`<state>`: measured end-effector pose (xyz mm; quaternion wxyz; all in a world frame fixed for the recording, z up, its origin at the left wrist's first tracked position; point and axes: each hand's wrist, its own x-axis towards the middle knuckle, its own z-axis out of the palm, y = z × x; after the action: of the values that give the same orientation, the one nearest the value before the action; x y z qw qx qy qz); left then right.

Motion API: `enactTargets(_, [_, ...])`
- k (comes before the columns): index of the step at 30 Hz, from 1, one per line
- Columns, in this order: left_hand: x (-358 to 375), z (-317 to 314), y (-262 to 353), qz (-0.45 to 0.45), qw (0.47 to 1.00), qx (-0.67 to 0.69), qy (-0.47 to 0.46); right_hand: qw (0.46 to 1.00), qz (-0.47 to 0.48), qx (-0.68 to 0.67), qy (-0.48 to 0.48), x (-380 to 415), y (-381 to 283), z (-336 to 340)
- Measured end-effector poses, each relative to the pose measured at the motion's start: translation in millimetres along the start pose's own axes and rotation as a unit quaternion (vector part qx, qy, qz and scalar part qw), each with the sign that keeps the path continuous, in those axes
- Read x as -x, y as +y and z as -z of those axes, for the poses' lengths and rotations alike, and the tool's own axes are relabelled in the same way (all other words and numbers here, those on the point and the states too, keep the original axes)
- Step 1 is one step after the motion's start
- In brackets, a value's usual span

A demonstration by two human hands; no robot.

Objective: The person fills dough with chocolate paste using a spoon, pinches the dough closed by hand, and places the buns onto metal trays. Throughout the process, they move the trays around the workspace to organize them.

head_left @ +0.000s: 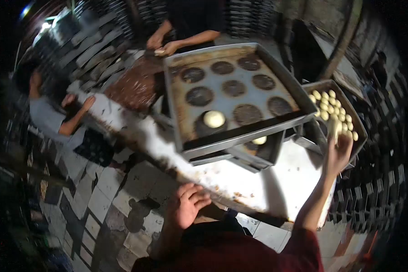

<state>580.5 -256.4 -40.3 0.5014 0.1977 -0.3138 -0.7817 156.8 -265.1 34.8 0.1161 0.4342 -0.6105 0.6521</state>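
Observation:
A square metal tray with dark round marks sits on top of stacked trays, with one pale dough ball near its front left corner. To the right, a second tray holds several small pale dough balls. My right hand reaches over that tray's near side, its fingers closed round a pale dough piece. My left hand hangs in front of the table edge, palm up, fingers apart and loosely curled, holding nothing. Another dough ball shows in a tray under the top one.
The white table runs from far left to right, with a brown heap on it. Across it, a co-worker's hands hold a small piece. Another person is at the left. Stacked dark metal trays stand at the right.

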Motion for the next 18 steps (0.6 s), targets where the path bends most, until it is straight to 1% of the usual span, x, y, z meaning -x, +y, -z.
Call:
enactTargets(1, [-1.7,4.4,16.6,-0.020,1.000,-0.007,0.006,0.992,0.056,-0.031,0.113,56.3,-58.8,-28.7])
enactTargets(2, [1.2,8.4,30.5,-0.021,0.999,0.012,-0.036,0.995,0.063,-0.053,0.063,106.7,-102.1,-42.7])
enactTargets(3, [6.7,11.0,44.6,-0.019,0.996,0.029,-0.080,0.990,0.104,-0.045,-0.078,151.6,-140.9,-55.9])
enactTargets(4, [18.9,9.3,60.1,-0.001,0.997,0.021,-0.080,0.956,0.162,-0.034,-0.241,187.3,-178.6,-71.9])
enactTargets(5, [36.2,34.9,57.0,0.013,0.995,0.088,-0.050,0.890,0.228,-0.053,-0.391,215.4,-210.9,-92.5])
enactTargets(6, [44.7,47.4,68.7,0.007,1.000,0.012,0.014,0.769,0.220,-0.118,-0.588,237.4,-233.0,-117.1])
enactTargets(7, [56.9,59.2,81.1,0.001,0.995,-0.063,0.082,0.725,0.266,-0.219,-0.596,250.2,-252.1,-135.4])
enactTargets(8, [70.2,83.3,94.9,0.037,0.988,0.020,0.147,0.701,0.226,-0.231,-0.636,258.7,-264.3,-144.5])
enactTargets(9, [84.8,105.5,97.0,0.004,0.979,0.020,0.204,0.676,0.186,-0.242,-0.671,264.7,-275.0,-153.9])
enactTargets(10, [94.1,119.6,93.8,-0.045,0.966,0.023,0.252,0.693,0.142,-0.252,-0.661,267.8,-288.7,-163.6])
enactTargets(11, [100.5,129.3,87.0,-0.092,0.949,0.030,0.300,0.750,0.146,-0.242,-0.598,277.6,-300.4,-177.6])
enactTargets(12, [101.6,153.7,79.8,-0.137,0.970,0.055,0.195,0.794,0.158,-0.283,-0.515,291.4,-310.5,-203.7])
enactTargets(13, [97.5,146.0,72.0,-0.105,0.963,0.138,0.209,0.830,0.168,-0.322,-0.424,307.6,-311.8,-233.4])
enactTargets(15, [84.5,110.6,113.5,-0.112,0.945,0.220,0.214,0.845,0.061,-0.289,-0.446,343.4,-283.0,-285.5])
enactTargets(16, [80.6,129.5,126.3,-0.095,0.949,0.226,0.201,0.854,-0.109,-0.321,-0.394,348.9,-279.9,-309.1])
enactTargets(17, [73.8,141.8,139.9,-0.091,0.954,0.213,0.188,0.835,-0.275,-0.344,-0.329,347.6,-279.8,-340.1])
enactTargets(18, [69.0,156.2,147.5,-0.101,0.945,0.233,0.205,0.908,-0.139,-0.251,-0.306,336.7,-269.3,-367.6])
